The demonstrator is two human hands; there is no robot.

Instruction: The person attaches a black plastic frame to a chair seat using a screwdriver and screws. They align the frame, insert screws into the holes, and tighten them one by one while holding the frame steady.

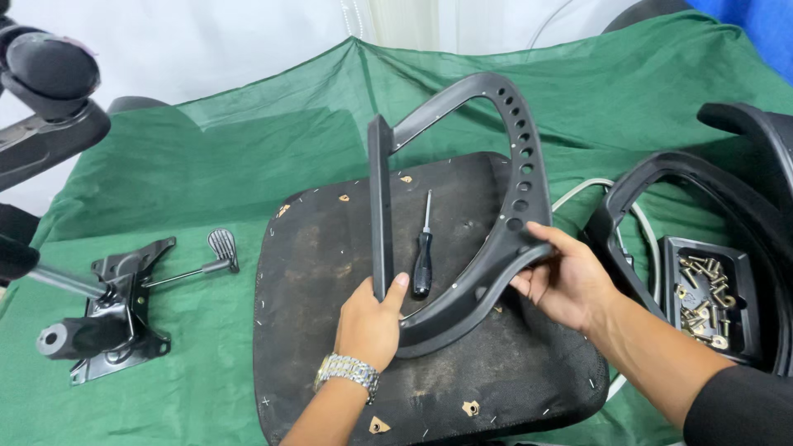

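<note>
On the green-clothed worktop [248,157], the upturned black fabric chair seat [330,330] carries a curved black plastic armrest frame [516,198], grasped by left hand [369,322] and right hand [570,281]. It could slip onto the black-handled screwdriver [423,256] if either grip loosens.

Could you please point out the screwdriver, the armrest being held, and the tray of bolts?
screwdriver [423,263]: head view, on its black handle.
armrest [522,177]: head view, on the curved bar with holes.
tray of bolts [673,252]: head view, on its black rim.
</note>
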